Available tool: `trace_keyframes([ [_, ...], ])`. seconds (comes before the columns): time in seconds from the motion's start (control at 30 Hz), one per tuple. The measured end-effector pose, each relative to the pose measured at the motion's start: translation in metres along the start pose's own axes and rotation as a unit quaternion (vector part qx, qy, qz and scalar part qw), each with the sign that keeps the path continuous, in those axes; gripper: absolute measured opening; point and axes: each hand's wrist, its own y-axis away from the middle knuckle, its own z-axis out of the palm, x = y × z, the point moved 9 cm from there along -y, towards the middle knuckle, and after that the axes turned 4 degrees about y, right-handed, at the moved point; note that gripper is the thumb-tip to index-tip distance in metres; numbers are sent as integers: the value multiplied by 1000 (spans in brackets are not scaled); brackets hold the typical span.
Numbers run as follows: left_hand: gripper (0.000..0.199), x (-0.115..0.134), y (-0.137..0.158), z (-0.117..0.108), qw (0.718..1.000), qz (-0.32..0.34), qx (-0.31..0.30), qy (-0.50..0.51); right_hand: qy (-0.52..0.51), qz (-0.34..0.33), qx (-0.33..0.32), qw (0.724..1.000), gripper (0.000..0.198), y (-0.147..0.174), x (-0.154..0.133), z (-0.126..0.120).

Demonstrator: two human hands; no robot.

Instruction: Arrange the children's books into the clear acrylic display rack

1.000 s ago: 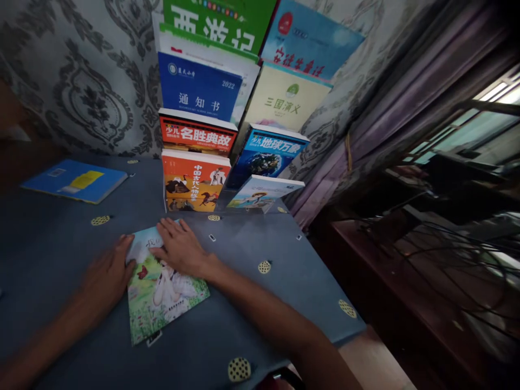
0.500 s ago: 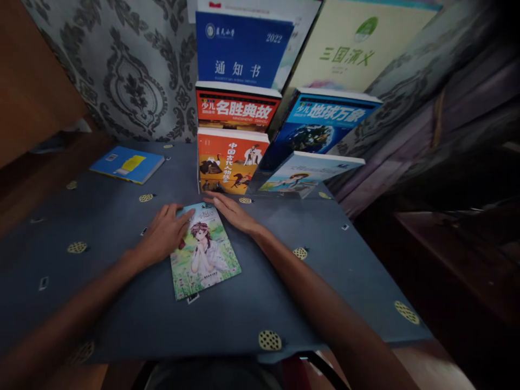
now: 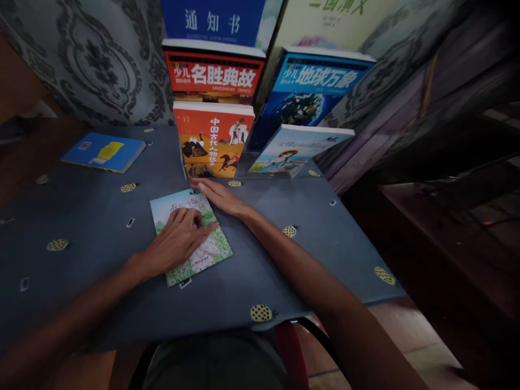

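Observation:
A thin paperback book (image 3: pixel 161 203) with a green-and-white illustrated cover lies face up on the table, a little tilted. Across the middle of its cover rests my left hand (image 3: pixel 181 235), fingers partly bent and thumb stretched out to the right; it covers the drawn figure. My right hand (image 3: pixel 219 196) lies at the book's top right corner, fingers extended and close together, holding nothing. Just beyond its fingertips stands an orange book (image 3: pixel 213 141) in the display rack. A light-blue book (image 3: pixel 298 149) leans in the rack to the right.
Behind the orange book stand a red book (image 3: pixel 215 76) and a dark-blue booklet (image 3: pixel 211 21). On the right are a blue earth-picture book (image 3: pixel 303 103) and a pale-yellow book (image 3: pixel 325 32). A blue book (image 3: pixel 103 153) lies far left on the patterned tablecloth (image 3: pixel 101 216).
My left hand has moved from the book's upper left edge onto the middle of its cover. My right hand stays by the top corner. The view has tipped downward.

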Motion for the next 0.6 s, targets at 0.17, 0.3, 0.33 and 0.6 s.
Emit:
trace_keyframes([
  [0.17,40,24,9,6,999,35,-17,-1,25,-12,-4,1000,52,1,-2,0],
  [0.3,40,37,14,10,998,39,-44,10,33,-17,-9,999,51,1,-3,1],
  [0.33,40,39,15,10,998,40,-45,13,39,-18,-7,999,50,1,-4,1],
  [0.6,37,9,12,2,997,35,-24,67,182,-16,-12,983,50,11,-1,21],
])
